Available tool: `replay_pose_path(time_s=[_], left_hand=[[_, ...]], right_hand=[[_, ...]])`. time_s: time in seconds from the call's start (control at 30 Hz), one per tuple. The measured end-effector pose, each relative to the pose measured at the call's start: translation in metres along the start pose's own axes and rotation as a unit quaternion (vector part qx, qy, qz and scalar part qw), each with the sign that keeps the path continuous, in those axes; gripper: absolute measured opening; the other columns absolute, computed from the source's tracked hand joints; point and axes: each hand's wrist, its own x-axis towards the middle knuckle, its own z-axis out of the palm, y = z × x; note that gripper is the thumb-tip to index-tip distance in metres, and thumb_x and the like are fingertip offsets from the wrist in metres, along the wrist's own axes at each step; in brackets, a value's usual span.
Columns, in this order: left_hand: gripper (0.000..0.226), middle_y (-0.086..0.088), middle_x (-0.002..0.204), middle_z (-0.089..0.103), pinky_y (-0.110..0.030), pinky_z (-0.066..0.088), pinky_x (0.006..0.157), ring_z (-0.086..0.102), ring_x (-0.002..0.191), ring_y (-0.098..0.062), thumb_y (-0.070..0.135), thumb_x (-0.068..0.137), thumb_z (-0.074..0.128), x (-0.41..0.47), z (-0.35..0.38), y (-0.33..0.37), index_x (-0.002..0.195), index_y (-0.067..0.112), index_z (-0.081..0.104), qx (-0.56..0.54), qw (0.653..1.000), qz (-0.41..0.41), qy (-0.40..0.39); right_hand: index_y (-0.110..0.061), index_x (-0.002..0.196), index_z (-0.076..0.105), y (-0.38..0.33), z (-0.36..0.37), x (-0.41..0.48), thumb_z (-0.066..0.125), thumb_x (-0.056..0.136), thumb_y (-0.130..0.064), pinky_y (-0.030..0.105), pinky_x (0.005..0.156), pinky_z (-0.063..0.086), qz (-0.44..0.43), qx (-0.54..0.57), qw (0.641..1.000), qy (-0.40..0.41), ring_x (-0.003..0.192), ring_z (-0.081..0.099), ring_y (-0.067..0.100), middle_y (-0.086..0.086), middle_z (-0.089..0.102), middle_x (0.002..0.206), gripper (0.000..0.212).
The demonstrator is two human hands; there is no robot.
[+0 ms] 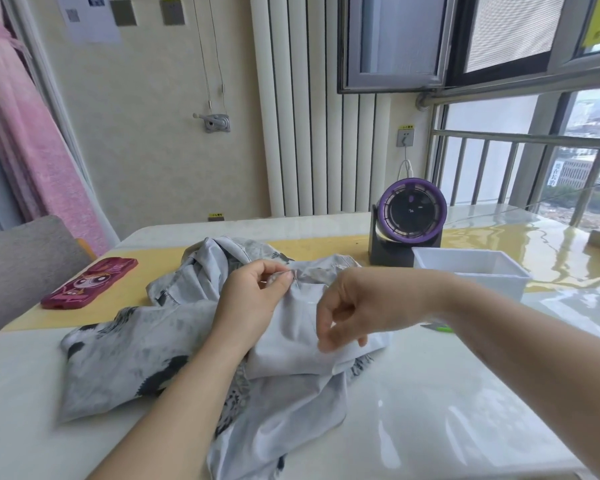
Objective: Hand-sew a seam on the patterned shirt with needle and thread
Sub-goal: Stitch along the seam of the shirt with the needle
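The patterned shirt (142,362), pale grey with dark blotches, lies crumpled across the middle of the white table (465,410). My left hand (253,299) pinches a fold of the shirt's fabric near its top edge between thumb and fingertips. My right hand (350,306) hovers just right of that fold, over the plain inside of the cloth, with fingers curled downward as if pinching something very thin. The needle and thread are too fine to make out.
A red phone case (90,282) lies at the left on a yellow mat. A purple-rimmed desk fan (411,216) and a white plastic bin (471,268) stand behind my right arm. A small green item (440,328) peeks out under my right forearm.
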Motion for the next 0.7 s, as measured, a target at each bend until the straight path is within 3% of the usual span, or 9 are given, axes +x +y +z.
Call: replay_pose_path(time_s=[0.07,0.13,0.2,0.27,0.33,0.43,0.6,0.7], left_hand=[[0.013,0.008,0.075,0.065,-0.005,0.041,0.062,0.055,0.067,-0.001,0.017,0.087,0.066,-0.001,-0.002,0.001,0.078,0.026,0.064,-0.009,1.0,0.004,0.001],[0.009,0.006,0.077,0.065,-0.005,0.041,0.063,0.055,0.069,-0.002,0.018,0.087,0.066,-0.003,-0.004,0.004,0.081,0.025,0.065,-0.014,1.0,0.007,-0.01],[0.006,0.004,0.081,0.067,-0.005,0.042,0.065,0.057,0.072,-0.001,0.019,0.087,0.066,-0.006,-0.006,0.006,0.084,0.024,0.066,-0.014,1.0,0.013,-0.025],[0.008,0.002,0.083,0.069,-0.009,0.044,0.07,0.058,0.075,-0.003,0.018,0.086,0.066,-0.008,-0.008,0.008,0.082,0.026,0.066,-0.012,0.999,0.024,-0.036],[0.01,0.002,0.083,0.07,-0.013,0.046,0.072,0.059,0.076,-0.007,0.017,0.085,0.068,-0.01,-0.011,0.009,0.08,0.026,0.067,0.001,0.999,0.031,-0.044],[0.01,0.005,0.08,0.07,-0.015,0.046,0.07,0.061,0.075,-0.008,0.017,0.084,0.07,-0.011,-0.014,0.01,0.078,0.025,0.068,0.046,0.997,0.031,-0.048],[0.014,0.008,0.078,0.069,-0.021,0.048,0.072,0.061,0.074,-0.006,0.019,0.083,0.071,-0.01,-0.01,0.011,0.075,0.029,0.066,0.077,0.995,0.019,-0.062],[0.014,0.006,0.079,0.071,-0.022,0.048,0.072,0.062,0.075,-0.007,0.02,0.083,0.071,-0.011,-0.011,0.011,0.074,0.03,0.067,0.066,0.996,0.004,-0.057]], right_hand=[[-0.03,0.076,0.07,0.007,-0.007,0.003,0.071,0.08,-0.034,0.023,0.054,0.04,-0.001,-0.022,0.995,0.098,0.049,0.04,0.004,-0.01,0.04,0.052,0.007],[-0.03,0.091,0.069,0.015,-0.016,0.009,0.072,0.078,-0.039,0.022,0.049,0.03,0.01,-0.059,0.97,0.238,0.043,0.035,0.005,-0.009,0.038,0.047,0.017],[-0.028,0.106,0.065,0.02,-0.02,0.014,0.071,0.077,-0.04,0.016,0.045,0.025,0.026,-0.108,0.948,0.297,0.042,0.04,0.003,-0.009,0.039,0.049,0.032],[-0.028,0.103,0.067,0.024,-0.021,0.019,0.071,0.078,-0.043,0.015,0.045,0.028,0.04,-0.15,0.95,0.272,0.046,0.044,0.0,-0.01,0.041,0.055,0.03],[-0.027,0.083,0.066,0.028,-0.023,0.022,0.069,0.08,-0.043,0.016,0.044,0.026,0.05,-0.164,0.956,0.236,0.047,0.038,0.004,-0.008,0.042,0.057,0.016],[-0.025,0.074,0.064,0.031,-0.029,0.022,0.068,0.082,-0.04,0.02,0.045,0.024,0.059,-0.173,0.956,0.231,0.048,0.035,0.006,-0.007,0.042,0.057,0.017],[-0.023,0.086,0.065,0.036,-0.026,0.024,0.064,0.085,-0.041,0.02,0.048,0.03,0.082,-0.232,0.943,0.223,0.055,0.042,0.004,-0.01,0.048,0.064,0.019],[-0.018,0.105,0.056,0.034,-0.017,0.019,0.046,0.096,-0.04,0.032,0.063,0.044,0.106,-0.231,0.927,0.275,0.073,0.056,0.018,-0.002,0.058,0.081,0.025]])
